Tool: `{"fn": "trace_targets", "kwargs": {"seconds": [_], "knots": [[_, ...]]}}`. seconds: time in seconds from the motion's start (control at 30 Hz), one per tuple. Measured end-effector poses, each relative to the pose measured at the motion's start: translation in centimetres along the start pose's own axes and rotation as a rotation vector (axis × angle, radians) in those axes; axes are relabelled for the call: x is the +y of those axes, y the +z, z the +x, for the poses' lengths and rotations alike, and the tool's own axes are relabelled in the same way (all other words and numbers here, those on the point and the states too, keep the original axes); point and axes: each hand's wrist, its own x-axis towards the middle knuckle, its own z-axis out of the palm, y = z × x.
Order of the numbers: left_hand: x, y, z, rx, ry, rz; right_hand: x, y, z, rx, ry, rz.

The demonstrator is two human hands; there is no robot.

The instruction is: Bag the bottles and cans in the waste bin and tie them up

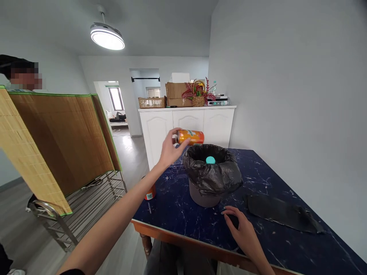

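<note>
On the blue tabletop (177, 215), one bin (203, 196) with black liner (212, 177); raised near the liner's edge, one orange can (196, 136) gripped sideways by the left hand (171, 149), the right hand (242, 231) open and empty; a loosened hold could drop the can outside.

Your left arm (123, 212) stretches forward, nearly straight; your left hand (170, 151) grips, thumb (183, 145) on the near side of its fingers (174, 131); your right hand (243, 231) sits lower, to the right of those fingers, its own loosely bent, thumb spread from them.
</note>
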Motion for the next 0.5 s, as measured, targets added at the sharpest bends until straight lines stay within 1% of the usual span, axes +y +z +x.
{"fn": "trace_targets", "kwargs": {"seconds": [0.03,0.13,0.17,0.23,0.3,0.37,0.43,0.5], "knots": [[0.6,0.4,0.1,-0.068,0.034,-0.017,0.0,0.0,0.0,-0.006,0.003,-0.003],[1.4,1.5,-0.2,-0.250,0.086,0.061,-0.1,0.0,0.0,-0.014,0.011,-0.007],[1.4,1.6,-0.4,-0.279,0.091,0.077,-0.1,0.0,0.1,-0.010,0.011,-0.008],[1.1,1.4,-0.7,-0.269,0.082,0.085,-0.1,0.0,0.1,0.000,0.008,-0.013],[0.3,0.4,-1.1,-0.214,0.044,0.146,-0.1,0.0,0.1,0.010,0.004,-0.021],[-1.2,-1.1,-1.5,-0.189,-0.016,0.264,-0.3,0.0,0.1,0.009,-0.001,-0.026],[-3.3,-3.1,-2.4,-0.211,-0.086,0.370,-0.4,0.0,0.1,0.008,-0.003,-0.027],[-5.8,-5.1,-3.8,-0.267,-0.166,0.445,-0.5,-0.1,0.1,0.010,-0.005,-0.028]]}}
